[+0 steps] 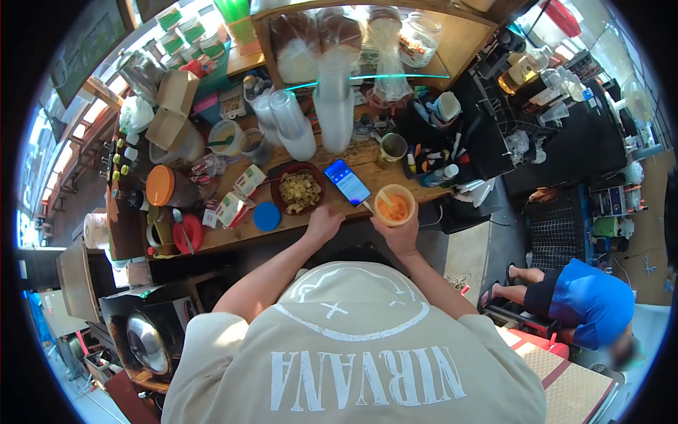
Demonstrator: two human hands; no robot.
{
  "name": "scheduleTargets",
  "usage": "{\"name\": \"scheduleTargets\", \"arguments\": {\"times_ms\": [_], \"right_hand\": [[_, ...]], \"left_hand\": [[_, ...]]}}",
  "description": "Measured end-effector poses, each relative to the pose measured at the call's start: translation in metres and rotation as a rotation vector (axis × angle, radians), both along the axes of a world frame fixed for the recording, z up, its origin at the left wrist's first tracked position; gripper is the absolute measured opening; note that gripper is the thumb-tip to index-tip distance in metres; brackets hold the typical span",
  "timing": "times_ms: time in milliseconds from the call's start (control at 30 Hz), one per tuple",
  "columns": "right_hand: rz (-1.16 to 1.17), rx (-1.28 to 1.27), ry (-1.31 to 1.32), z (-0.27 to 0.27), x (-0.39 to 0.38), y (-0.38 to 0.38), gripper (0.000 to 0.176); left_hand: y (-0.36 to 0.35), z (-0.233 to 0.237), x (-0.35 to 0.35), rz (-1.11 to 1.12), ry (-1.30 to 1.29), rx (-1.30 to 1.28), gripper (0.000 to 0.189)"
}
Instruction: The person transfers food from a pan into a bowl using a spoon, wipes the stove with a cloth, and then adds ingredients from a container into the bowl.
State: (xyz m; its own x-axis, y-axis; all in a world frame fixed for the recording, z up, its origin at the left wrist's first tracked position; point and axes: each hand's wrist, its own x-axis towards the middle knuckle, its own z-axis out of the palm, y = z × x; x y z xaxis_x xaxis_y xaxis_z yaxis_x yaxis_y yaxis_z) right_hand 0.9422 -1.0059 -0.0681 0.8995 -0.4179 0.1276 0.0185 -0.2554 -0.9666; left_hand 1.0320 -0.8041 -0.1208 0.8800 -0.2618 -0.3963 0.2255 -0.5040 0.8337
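My right hand (397,235) is wrapped round a pale plastic tub (405,218) at the counter's front edge. Orange, shredded-looking food (393,208) lies in the tub, with a light-coloured spoon (383,198) standing in it. My left hand (325,224) is curled into a loose fist by the counter edge; nothing shows in it. Just beyond that hand is a dark red bowl (274,186) of chopped yellowish-green pieces. A phone (347,182) with a lit blue screen lies between the bowl and the tub.
A blue lid (267,216) and red-and-white packets (232,208) lie left of the bowl. Behind stand tall stacks of clear plastic cups (334,106), and an orange-lidded jar (162,185) is farther left. At right, a person in a blue shirt (592,300) bends over.
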Motion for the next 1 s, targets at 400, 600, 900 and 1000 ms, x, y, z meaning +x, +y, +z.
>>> {"name": "scheduleTargets", "arguments": {"times_ms": [400, 600, 900, 1000], "right_hand": [[-0.112, -0.093, 0.053, -0.003, -0.069, -0.084, 0.080], [-0.050, -0.093, 0.102, -0.015, -0.076, -0.107, 0.082], [0.033, -0.087, 0.114, -0.014, -0.069, -0.117, 0.079], [0.028, -0.157, 0.095, -0.017, -0.069, -0.118, 0.082]], "left_hand": [[-0.078, -0.051, 0.042, 0.106, -0.111, 0.262, 0.066], [-0.081, -0.056, 0.030, 0.046, -0.157, 0.356, 0.083], [-0.096, -0.032, 0.029, 0.104, -0.067, 0.439, 0.085], [-0.092, -0.040, 0.030, 0.141, -0.062, 0.408, 0.083]]}}
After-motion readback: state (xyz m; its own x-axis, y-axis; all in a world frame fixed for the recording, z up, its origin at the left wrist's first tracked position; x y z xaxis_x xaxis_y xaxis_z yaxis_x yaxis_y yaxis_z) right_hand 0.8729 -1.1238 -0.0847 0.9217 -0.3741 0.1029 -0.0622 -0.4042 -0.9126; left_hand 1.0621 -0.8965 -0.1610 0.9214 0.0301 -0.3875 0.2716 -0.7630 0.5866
